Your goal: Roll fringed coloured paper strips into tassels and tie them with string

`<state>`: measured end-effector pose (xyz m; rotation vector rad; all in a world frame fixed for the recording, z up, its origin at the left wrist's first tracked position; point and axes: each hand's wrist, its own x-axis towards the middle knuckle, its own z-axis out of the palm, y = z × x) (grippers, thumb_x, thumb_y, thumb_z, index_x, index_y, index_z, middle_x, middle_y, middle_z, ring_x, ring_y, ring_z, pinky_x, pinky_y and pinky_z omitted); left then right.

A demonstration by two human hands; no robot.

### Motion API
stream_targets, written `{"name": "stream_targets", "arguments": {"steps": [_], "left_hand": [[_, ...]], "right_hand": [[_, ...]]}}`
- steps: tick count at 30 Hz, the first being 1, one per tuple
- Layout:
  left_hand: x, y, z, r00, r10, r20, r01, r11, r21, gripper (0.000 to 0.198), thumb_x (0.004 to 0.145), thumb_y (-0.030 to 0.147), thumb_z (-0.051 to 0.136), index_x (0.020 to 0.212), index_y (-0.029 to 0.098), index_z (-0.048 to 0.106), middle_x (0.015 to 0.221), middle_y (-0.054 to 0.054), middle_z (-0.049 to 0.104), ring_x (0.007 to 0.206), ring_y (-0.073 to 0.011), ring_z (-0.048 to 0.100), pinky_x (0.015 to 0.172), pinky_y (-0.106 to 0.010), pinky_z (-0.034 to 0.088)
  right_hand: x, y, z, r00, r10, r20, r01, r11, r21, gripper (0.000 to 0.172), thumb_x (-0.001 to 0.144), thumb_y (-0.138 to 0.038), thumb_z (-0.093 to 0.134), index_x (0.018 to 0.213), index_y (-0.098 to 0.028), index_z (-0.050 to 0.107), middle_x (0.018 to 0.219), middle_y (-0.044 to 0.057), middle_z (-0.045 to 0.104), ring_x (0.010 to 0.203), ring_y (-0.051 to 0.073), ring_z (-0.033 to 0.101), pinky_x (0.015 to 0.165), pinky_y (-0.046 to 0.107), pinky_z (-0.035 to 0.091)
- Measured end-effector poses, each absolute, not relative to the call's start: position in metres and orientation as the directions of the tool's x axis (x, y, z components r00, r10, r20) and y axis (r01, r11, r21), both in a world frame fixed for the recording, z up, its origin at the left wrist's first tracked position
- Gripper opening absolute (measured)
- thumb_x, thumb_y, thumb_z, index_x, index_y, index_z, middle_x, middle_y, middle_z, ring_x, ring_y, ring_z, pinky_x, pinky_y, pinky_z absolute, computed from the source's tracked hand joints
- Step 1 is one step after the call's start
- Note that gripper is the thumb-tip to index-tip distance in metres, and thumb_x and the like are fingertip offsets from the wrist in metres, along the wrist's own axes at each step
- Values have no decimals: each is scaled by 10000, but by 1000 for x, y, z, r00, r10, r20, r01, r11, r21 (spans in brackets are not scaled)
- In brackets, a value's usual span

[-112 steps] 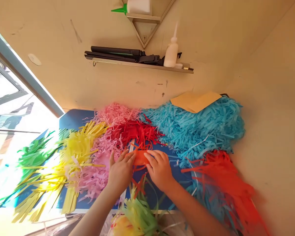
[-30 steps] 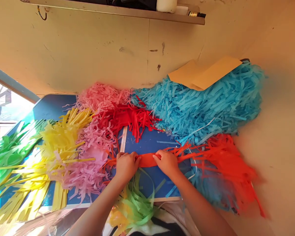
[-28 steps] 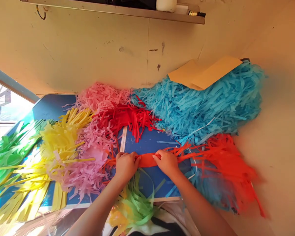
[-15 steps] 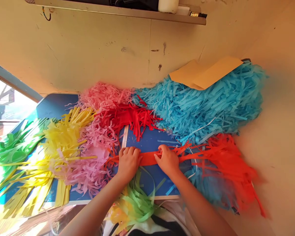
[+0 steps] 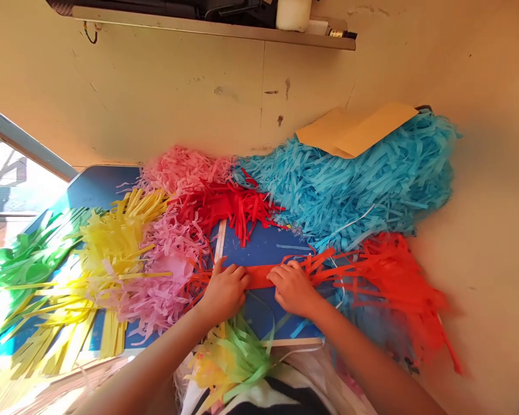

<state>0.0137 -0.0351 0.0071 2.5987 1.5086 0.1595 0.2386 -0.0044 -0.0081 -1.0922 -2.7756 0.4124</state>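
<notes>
An orange fringed paper strip [image 5: 259, 276] lies across the blue board [image 5: 266, 250] in front of me. My left hand [image 5: 225, 290] is closed on the strip's left part, fingers curled over its band. Close beside it, my right hand [image 5: 292, 287] is closed on the strip too, pinching the band. To the right the strip runs into a heap of orange fringe [image 5: 389, 282]. Only a short piece of orange band shows between my two hands.
Heaps of cut paper fringe ring the board: light blue [image 5: 354, 178] at the back right, red [image 5: 225, 207], pink [image 5: 168, 265], yellow [image 5: 108, 253], green [image 5: 26, 265] at the left. Brown envelopes [image 5: 354, 129] rest on the blue heap. A wall shelf [image 5: 207, 26] hangs above. Green-yellow fringe [image 5: 233, 357] lies in my lap.
My hands have drawn closer together along the orange strip, and the right hand has shifted slightly left. The view has tilted a little.
</notes>
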Motion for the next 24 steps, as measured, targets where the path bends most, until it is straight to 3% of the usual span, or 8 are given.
{"name": "stream_targets", "arguments": {"steps": [5, 9, 12, 14, 17, 21, 24], "left_hand": [[7, -33, 5, 451, 891, 44, 874, -452, 182, 371, 766, 42, 529, 1031, 262, 665, 1042, -48, 701, 991, -258, 626, 1142, -601, 156], [12, -39, 12, 409, 911, 42, 891, -409, 195, 333, 761, 181, 605, 1085, 246, 651, 1065, -62, 705, 1001, -291, 614, 1146, -627, 137], [21, -43, 14, 378, 924, 61, 911, -383, 153, 256, 822, 306, 614, 1065, 236, 659, 1032, -76, 704, 1005, -313, 604, 1138, -648, 144], [26, -43, 11, 361, 930, 71, 925, -367, 102, 166, 883, 287, 567, 987, 232, 683, 980, -78, 710, 980, -308, 615, 1135, -659, 139], [25, -43, 4, 357, 931, 75, 930, -362, 62, 218, 941, 208, 492, 933, 237, 708, 937, -64, 725, 929, -281, 635, 1140, -662, 113], [10, -42, -3, 358, 927, 114, 917, -372, 145, 252, 963, 196, 483, 1022, 278, 713, 1053, -23, 741, 997, -255, 634, 1151, -649, 65], [2, -38, -5, 309, 944, 120, 915, -329, 235, 235, 976, 264, 488, 996, 274, 721, 1090, -18, 739, 1026, -246, 631, 1130, -617, 147]], "right_hand": [[244, 2, -20, -654, 754, 61, 677, 619, -398, 324, 767, -42, 533, 1038, -176, 650, 1057, 83, 686, 986, 235, 589, 887, 374, 318], [246, 8, -23, -583, 811, 56, 695, 533, -482, 298, 753, -14, 504, 937, -191, 659, 973, 45, 702, 909, 204, 614, 850, 341, 335], [246, 10, -23, -554, 831, 49, 709, 502, -495, 286, 762, -18, 492, 927, -191, 649, 902, 23, 704, 821, 181, 621, 814, 319, 345], [246, 10, -22, -545, 837, 46, 714, 492, -499, 291, 762, -20, 490, 936, -192, 647, 881, 17, 703, 792, 175, 616, 810, 317, 347], [248, 8, -19, -571, 818, 68, 693, 525, -494, 274, 756, -59, 566, 977, -192, 658, 951, 31, 697, 876, 199, 609, 847, 332, 342], [254, 9, -17, -611, 789, 67, 673, 562, -482, 110, 852, -146, 646, 929, -203, 699, 1000, 29, 689, 936, 192, 598, 867, 341, 319], [257, 15, -16, -602, 799, -20, 712, 525, -466, 105, 932, -190, 618, 885, -222, 707, 967, -10, 695, 933, 150, 602, 844, 307, 310]]}}
